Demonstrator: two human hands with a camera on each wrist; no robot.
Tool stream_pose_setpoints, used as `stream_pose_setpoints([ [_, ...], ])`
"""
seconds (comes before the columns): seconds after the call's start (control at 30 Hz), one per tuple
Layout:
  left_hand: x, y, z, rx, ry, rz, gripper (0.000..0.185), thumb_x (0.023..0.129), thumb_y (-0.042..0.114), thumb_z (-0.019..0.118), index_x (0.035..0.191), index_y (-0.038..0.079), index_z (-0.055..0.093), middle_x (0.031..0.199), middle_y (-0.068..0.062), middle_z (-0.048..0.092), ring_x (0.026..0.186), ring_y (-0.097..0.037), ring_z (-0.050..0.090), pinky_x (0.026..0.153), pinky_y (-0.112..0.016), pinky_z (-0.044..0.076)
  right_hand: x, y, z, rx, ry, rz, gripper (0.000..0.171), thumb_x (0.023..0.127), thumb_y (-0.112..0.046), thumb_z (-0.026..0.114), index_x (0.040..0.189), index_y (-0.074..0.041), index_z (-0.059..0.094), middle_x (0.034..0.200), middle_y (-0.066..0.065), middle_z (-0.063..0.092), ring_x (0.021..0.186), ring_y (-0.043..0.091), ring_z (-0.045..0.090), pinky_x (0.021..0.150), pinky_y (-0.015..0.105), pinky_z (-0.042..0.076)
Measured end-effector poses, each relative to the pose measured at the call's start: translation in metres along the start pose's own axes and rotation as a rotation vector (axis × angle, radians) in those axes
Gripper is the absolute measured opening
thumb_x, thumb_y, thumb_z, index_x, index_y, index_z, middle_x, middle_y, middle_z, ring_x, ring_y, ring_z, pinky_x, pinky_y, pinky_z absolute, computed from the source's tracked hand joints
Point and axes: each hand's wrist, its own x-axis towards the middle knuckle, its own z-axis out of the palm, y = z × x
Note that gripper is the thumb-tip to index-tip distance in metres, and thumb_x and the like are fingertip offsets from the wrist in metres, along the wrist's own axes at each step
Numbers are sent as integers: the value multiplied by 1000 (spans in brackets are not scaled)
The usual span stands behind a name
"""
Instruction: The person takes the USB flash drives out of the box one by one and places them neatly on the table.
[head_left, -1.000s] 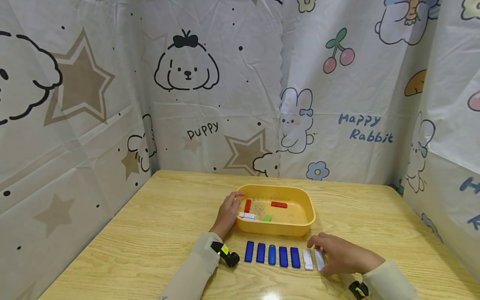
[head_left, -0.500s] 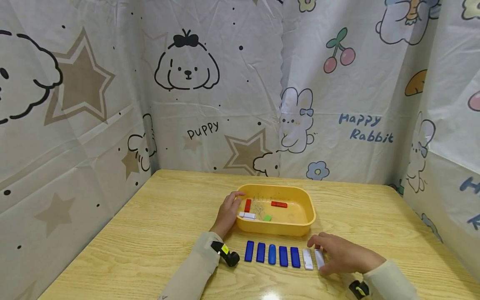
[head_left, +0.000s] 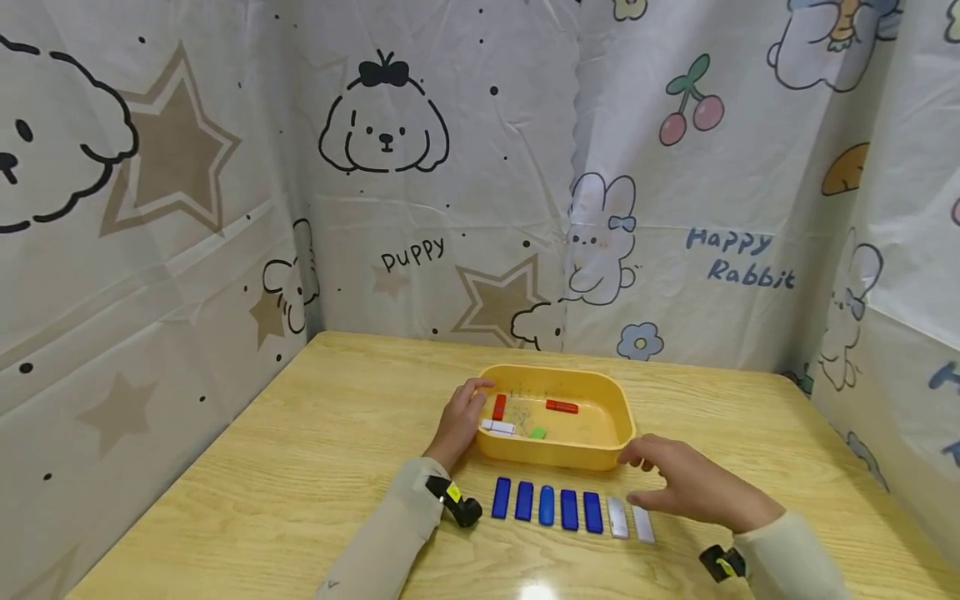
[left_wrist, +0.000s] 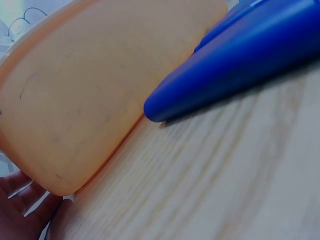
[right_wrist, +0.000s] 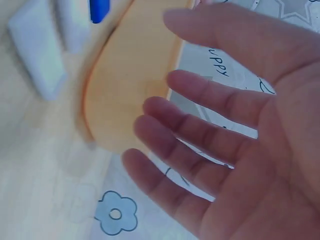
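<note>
Currently: left hand (head_left: 459, 421) holds the yellow tray (head_left: 592, 456) by its left rim, right hand (head_left: 686, 486) hangs free with fingers spread, holding nothing.
Tray sits mid-table (head_left: 300, 467), holding two red blocks (head_left: 561, 407), a white block (head_left: 498, 427) and a green block (head_left: 537, 433). Just in front of it lies a row of five blue blocks (head_left: 547, 505), then two white blocks (head_left: 630, 522) at the right end. Right hand is above the table by the tray's right front corner, just past those white blocks, touching neither.
</note>
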Motion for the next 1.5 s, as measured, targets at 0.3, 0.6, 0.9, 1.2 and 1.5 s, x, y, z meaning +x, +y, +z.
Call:
stream_pose_setpoints([
  [0.3, 2, 1, 0, 3, -5, -22, 30, 100, 26, 41, 122, 16, 59, 130, -11, 53, 126, -30, 46, 106, -52, 33, 30, -6, -10, -126, 167, -93, 26, 82, -19, 76, 104, -13, 63, 99, 0, 63, 88, 18, 59, 78, 38, 52],
  [0.6, 0, 0, 0, 7, -4, -25, 29, 99, 26, 41, 120, 16, 59, 129, -11, 54, 124, -30, 47, 105, -52, 34, 71, 5, -1, -133, 141, -73, 27, 84, -17, 73, 108, -10, 63, 105, 4, 64, 91, 24, 59, 80, 40, 51],
  [0.9, 0, 0, 1, 10, 5, -2, 28, 99, 23, 42, 119, 15, 60, 127, -12, 54, 122, -31, 49, 103, -53, 36, 108, 19, 10, -97, 68, 12, 31, 86, -12, 70, 114, -3, 61, 114, 16, 62, 102, 34, 57, 90, 49, 47],
  [1.2, -2, -1, 1, -6, 12, -16, 28, 99, 23, 42, 119, 16, 60, 127, -12, 54, 123, -31, 48, 104, -52, 35, 131, 27, 31, -114, 63, 103, 39, 80, -11, 72, 117, -5, 59, 120, 14, 60, 107, 29, 54, 98, 48, 41],
  [1.5, 0, -1, 1, 21, 21, 15, 27, 99, 20, 43, 119, 15, 61, 125, -12, 56, 119, -31, 51, 100, -51, 38, 136, 25, 38, -123, 32, 149, 44, 80, -17, 75, 120, -7, 57, 110, 8, 60, 94, 22, 53, 95, 44, 44],
])
